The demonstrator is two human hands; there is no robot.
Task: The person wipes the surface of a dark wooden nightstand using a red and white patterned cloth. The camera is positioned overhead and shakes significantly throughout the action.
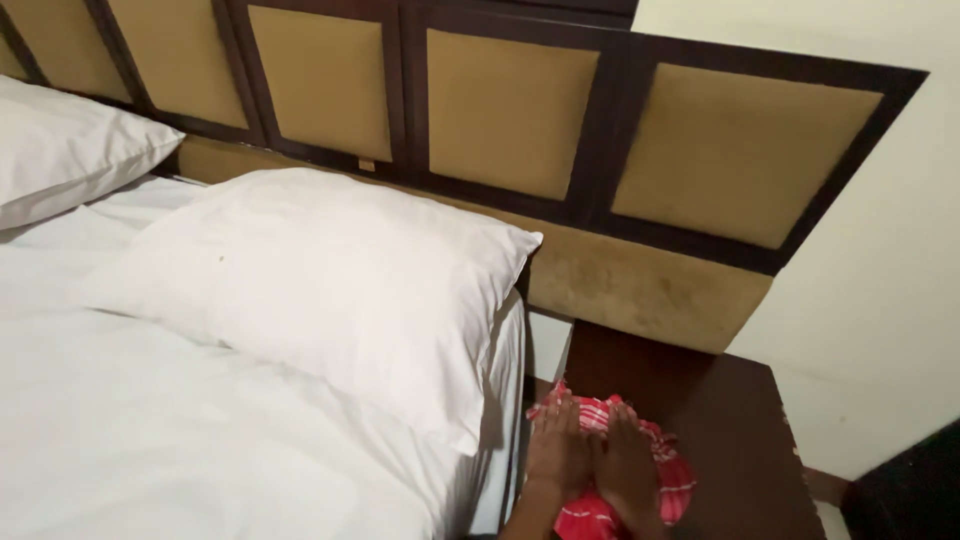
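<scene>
A red and white checked cloth [668,482] lies bunched on the dark wooden bedside table [730,420], near its left front corner. My left hand [558,450] rests flat on the cloth's left side, fingers pointing away from me. My right hand [626,462] presses flat on the cloth right beside it, the two hands touching. Neither hand closes around the cloth; both lie palm down on it.
A bed with a white sheet [150,430] stands to the left, with a large white pillow [330,280] by the table and a second pillow [60,150] at far left. Behind runs a padded tan headboard [510,110]. A cream wall [880,330] is on the right.
</scene>
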